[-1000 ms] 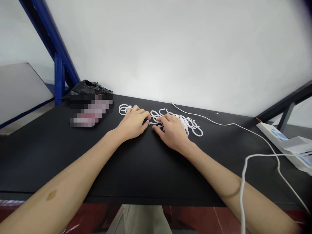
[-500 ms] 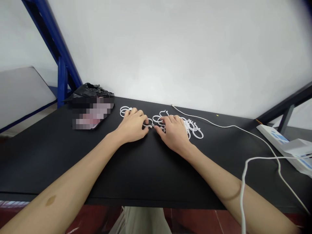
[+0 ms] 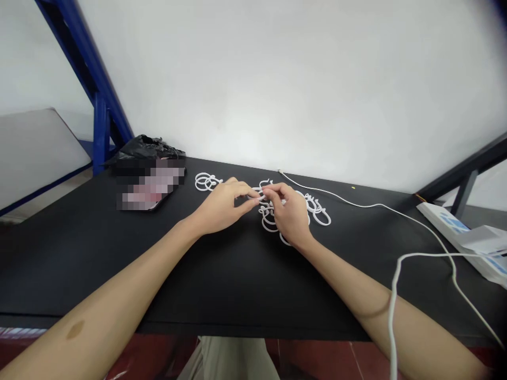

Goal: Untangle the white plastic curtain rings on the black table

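Observation:
Between both hands is a white plastic ring (image 3: 256,196), partly covered by fingers. My left hand (image 3: 227,205) pinches its left side between thumb and fingers. On the opposite side, my right hand (image 3: 292,214) has its thumb and fingertips closed on the ring. Loose white rings with small knobbed ends (image 3: 321,215) lie in a pile under and around my right hand, some hidden by it. Left of my left hand rests a smaller group of white rings (image 3: 203,182), overlapping one another.
The black table (image 3: 222,285) meets a white wall. A crumpled black bag (image 3: 146,146) and a blurred pinkish item (image 3: 154,186) lie at left. A white cable (image 3: 382,205) runs along the right, also crossing before my right forearm. A white-and-blue box (image 3: 455,224) stands far right.
My left hand has moved right, and my right hand has turned inward into a pinch. Both now meet at a ring. More rings show below my right hand.

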Demonstrator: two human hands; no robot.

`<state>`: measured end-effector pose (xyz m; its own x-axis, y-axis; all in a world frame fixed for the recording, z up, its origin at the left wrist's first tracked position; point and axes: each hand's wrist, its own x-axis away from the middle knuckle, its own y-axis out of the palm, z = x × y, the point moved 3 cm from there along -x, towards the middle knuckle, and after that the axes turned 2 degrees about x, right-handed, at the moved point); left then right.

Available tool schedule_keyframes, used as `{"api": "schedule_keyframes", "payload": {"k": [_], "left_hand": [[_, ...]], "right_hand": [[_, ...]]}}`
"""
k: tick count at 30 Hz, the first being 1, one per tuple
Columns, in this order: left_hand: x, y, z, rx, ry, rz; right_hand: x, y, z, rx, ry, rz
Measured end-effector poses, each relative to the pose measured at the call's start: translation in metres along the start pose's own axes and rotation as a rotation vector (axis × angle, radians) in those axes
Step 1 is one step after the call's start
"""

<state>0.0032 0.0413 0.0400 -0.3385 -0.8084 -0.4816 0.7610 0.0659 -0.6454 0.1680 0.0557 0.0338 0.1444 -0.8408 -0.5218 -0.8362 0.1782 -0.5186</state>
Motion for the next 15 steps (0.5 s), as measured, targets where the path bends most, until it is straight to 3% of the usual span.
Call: {"api": "schedule_keyframes", "payload": {"k": [4,10,15], "left_hand": [[-0.0001,0.0018,0.0021,0.067,-0.028,-0.066],[-0.0011,0.0005,0.0042,0.135,-0.029,-0.048],[0.0003,-0.0015,0.0031,0.122,-0.028,-0.006]], "right_hand": [[-0.0028,-0.0041,0.0018,0.052,0.011,0.023],[-0.0031,-0.0059,0.0016,0.055,0.012,0.002],[-0.0012,-0.0045,0.0027,-0.1,0.028,-0.009]]}}
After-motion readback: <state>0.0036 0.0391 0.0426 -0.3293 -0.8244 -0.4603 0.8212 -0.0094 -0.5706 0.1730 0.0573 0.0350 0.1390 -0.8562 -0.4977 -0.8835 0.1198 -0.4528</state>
